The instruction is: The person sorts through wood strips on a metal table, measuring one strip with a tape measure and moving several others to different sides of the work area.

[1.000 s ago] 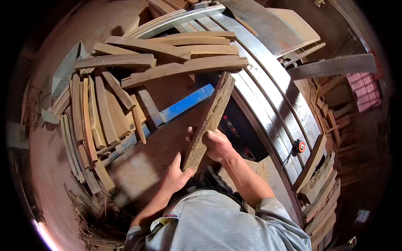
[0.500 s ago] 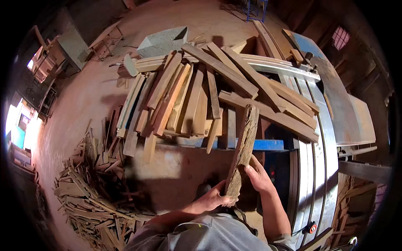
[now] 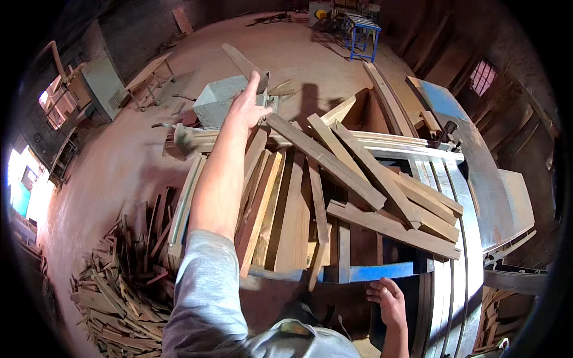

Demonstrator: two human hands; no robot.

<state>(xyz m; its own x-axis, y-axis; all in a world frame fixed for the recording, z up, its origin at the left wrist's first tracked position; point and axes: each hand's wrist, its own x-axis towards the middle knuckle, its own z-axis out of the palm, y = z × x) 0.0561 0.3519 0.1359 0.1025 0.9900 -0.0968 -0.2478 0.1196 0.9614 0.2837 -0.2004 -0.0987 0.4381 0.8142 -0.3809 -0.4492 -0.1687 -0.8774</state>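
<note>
My left arm stretches far over the stacked wood. My left hand (image 3: 246, 106) has its fingers extended and its thumb apart, near the grey metal bin (image 3: 216, 102). A wood piece (image 3: 237, 59) shows just beyond its fingertips, above the bin; whether it still touches them is unclear. My right hand (image 3: 389, 301) hangs open with loosely curled fingers and nothing in it, just below the blue bar (image 3: 382, 272) of the machine. Between my hands lie several rough wooden strips (image 3: 325, 160), some crossed over others.
A metal sliding table (image 3: 462, 238) with long grooves runs along my right. Scrap wood (image 3: 122, 298) is heaped on the floor at left. A blue-framed stand (image 3: 363, 39) is at the far end, and a wooden bench (image 3: 149, 74) stands at far left.
Both hands were on a rough-barked wood piece near my body. My left hand has swung far forward toward the bin; my right hand has let go and lowered slightly.
</note>
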